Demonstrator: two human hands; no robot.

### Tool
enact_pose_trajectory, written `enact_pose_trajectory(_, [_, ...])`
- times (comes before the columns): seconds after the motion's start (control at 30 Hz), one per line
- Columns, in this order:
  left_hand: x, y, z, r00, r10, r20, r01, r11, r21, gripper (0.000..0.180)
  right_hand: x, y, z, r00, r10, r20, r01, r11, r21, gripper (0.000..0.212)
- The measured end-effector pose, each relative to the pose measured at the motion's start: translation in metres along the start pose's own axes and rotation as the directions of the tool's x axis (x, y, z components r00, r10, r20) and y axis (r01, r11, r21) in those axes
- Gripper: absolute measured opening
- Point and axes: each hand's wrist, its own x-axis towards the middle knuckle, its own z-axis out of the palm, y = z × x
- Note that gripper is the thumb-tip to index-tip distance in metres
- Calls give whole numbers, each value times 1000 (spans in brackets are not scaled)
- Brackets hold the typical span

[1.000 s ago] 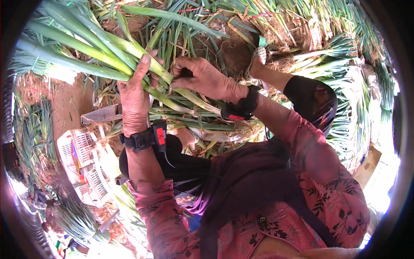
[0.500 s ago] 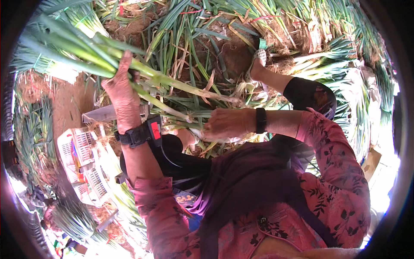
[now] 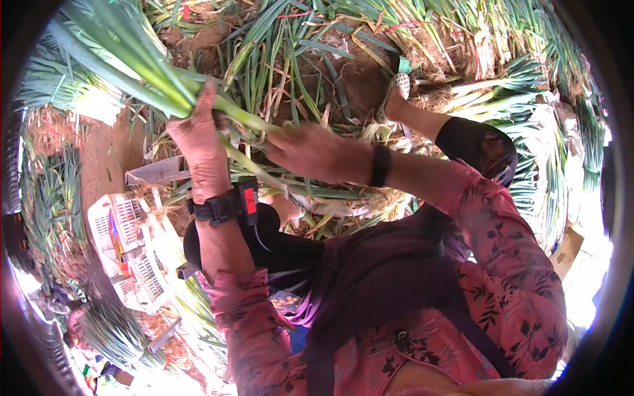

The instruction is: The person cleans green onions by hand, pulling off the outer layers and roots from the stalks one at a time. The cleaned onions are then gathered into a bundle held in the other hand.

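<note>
My left hand (image 3: 198, 129) is closed around several long green onions, whose green leaves (image 3: 139, 66) fan out to the upper left. Their pale stalks (image 3: 247, 119) slant down to the right from my fist. Blurred by motion, my right hand (image 3: 320, 155) has its fingers curled at one stalk and covers its lower part. A second pale stalk (image 3: 254, 168) passes below that hand. More green onions (image 3: 343, 191) and loose leaves lie on the ground beneath my hands.
Bundled green onions (image 3: 515, 92) are stacked at the right and along the far side. At left, a white plastic basket (image 3: 125, 290) stands near a grey metal piece (image 3: 155, 173). My bent knees and a foot in a light perforated shoe (image 3: 398, 86) are close to the heap.
My right hand has moved up and left along the stalks, toward my left hand. My left hand has shifted slightly right and down, still holding the green onions.
</note>
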Motion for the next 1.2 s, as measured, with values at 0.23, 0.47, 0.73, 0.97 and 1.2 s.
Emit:
enact_pose_trajectory(0.23, [15, 15, -18, 992, 108, -59, -111, 993, -39, 20, -192, 36, 124, 789, 283, 545, -364, 930, 44, 8])
enact_pose_trajectory(0.47, [24, 17, -37, 989, 141, -52, -149, 965, -218, 23, -178, 43, 75, 738, 121, 664, -386, 882, 268, 21])
enact_pose_trajectory(0.73, [-2, 10, 1, 999, 49, 7, -48, 986, -159, 23, 12, 21, 10, 798, 353, -488, -314, 935, 163, 27])
enact_pose_trajectory(0.97, [-12, 8, -10, 978, -14, 207, 63, 970, -233, 37, 11, 13, 15, 888, -62, 455, -435, -430, 791, 37])
enact_pose_trajectory(1.2, [-2, 19, -11, 932, 113, 345, -20, 964, -265, 48, 0, -3, 11, 757, 623, 198, -242, -15, 970, 31])
